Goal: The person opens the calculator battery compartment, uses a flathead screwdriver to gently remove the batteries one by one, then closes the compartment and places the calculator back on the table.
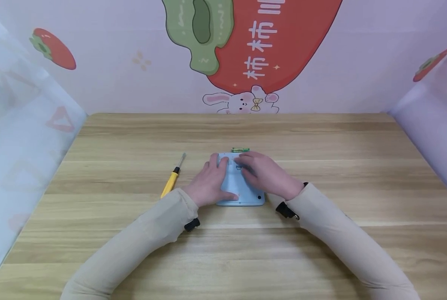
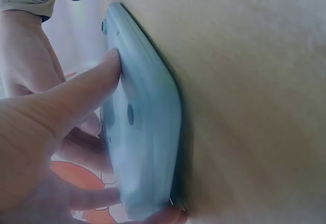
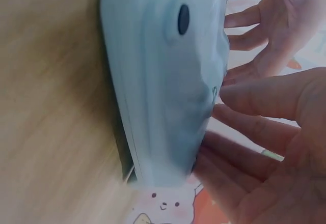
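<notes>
A light blue device [image 1: 242, 187], apparently a calculator lying face down, rests on the table with dark round feet on its back. My left hand [image 1: 208, 183] holds its left side; in the left wrist view the thumb [image 2: 97, 89] lies on the back and a fingertip curls round the far edge. The right hand [image 1: 268, 173] has its bent fingertips on the upper part of the back, touching without gripping. What lies under those fingertips is partly hidden. Just beyond the far edge lie green batteries [image 1: 240, 150].
A screwdriver [image 1: 172, 178] with a yellow handle lies left of the left hand, its tip pointing away. The wooden table [image 1: 358, 166] ends at a printed backdrop [image 1: 114, 83] at the back and at hung sheets on both sides.
</notes>
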Tool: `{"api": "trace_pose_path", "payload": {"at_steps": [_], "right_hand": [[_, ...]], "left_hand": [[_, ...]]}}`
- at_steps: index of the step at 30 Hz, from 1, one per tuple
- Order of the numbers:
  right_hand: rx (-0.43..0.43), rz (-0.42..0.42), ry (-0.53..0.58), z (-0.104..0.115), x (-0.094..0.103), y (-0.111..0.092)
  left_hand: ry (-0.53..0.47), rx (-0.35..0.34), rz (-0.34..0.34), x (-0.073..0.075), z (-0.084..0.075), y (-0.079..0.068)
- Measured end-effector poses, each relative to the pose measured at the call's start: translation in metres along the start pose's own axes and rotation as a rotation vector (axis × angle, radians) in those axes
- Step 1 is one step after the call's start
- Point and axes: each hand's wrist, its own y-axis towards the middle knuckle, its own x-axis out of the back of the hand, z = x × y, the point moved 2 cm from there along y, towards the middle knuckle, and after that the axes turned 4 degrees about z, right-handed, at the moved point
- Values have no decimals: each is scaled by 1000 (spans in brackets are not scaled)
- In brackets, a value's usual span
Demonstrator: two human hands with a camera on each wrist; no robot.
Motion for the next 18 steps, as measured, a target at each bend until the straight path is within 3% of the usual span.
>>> {"api": "trace_pose_path", "payload": {"at_steps": [10,18], "right_hand": [[-113,6,-5,-6,1,-15],[-135,0,21,-8,-1,-21]], "left_hand": [[-31,83,19,3,2,-3],[-92,116,39,5,8,1]]}}
